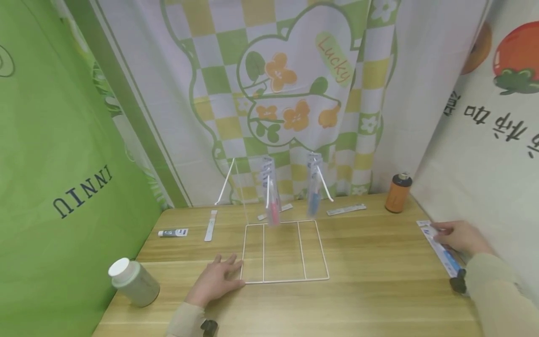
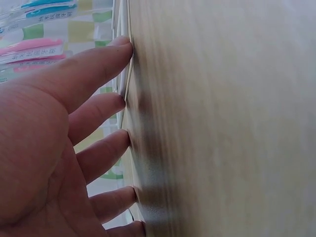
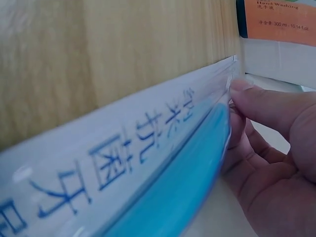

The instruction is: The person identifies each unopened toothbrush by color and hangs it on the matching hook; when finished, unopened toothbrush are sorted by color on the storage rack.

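Observation:
My left hand [image 1: 217,280] rests on the table with its fingers spread, touching the left front corner of a white wire rack [image 1: 290,280]. In the left wrist view, the fingertips [image 2: 129,49] meet the wood beside the white wire. At the table's right edge my right hand [image 1: 463,236] pinches the side of a packaged blue toothbrush [image 3: 168,192] between thumb and fingers; the package lies along the wood. From the rack's prongs hang a packaged pink toothbrush [image 1: 273,206] and a packaged blue one [image 1: 314,196]. A third prong [image 1: 225,181], at left, bears nothing.
An orange hand wash bottle [image 1: 397,193] stands at the back right. At left are a green-grey bottle with a white cap [image 1: 136,283], a small toothpaste tube [image 1: 173,232] and a narrow white packet [image 1: 210,226]. Other slim packets [image 1: 346,209] lie behind the rack. Curtains surround the table.

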{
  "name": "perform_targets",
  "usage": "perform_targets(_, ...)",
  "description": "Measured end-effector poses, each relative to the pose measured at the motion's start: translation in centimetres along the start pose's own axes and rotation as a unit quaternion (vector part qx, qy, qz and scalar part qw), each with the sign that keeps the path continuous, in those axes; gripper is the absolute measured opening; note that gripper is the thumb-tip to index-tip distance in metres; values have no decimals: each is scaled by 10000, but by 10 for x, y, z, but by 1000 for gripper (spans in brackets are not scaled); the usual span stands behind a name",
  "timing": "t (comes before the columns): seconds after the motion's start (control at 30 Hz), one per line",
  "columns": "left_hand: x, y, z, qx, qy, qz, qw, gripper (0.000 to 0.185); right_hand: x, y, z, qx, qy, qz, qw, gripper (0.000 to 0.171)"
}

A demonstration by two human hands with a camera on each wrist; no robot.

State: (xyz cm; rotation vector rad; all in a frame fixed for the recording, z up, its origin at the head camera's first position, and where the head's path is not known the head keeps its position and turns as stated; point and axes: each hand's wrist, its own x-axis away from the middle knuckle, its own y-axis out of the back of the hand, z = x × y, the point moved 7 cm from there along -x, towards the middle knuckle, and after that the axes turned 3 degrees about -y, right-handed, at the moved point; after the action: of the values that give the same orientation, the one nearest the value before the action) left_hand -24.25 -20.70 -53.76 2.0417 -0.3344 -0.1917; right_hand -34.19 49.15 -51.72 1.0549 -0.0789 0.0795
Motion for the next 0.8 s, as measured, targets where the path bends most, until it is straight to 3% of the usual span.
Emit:
perform_targets(0.3, 1, -1, 0, 43, 33, 7, 10000, 67, -3, -1, -1, 125, -43, 127, 9998, 57)
perform_targets(0.8, 0, -2, 3, 7, 23, 17, 10000, 68, 0, -6, 8, 87, 220, -287, 9993, 52)
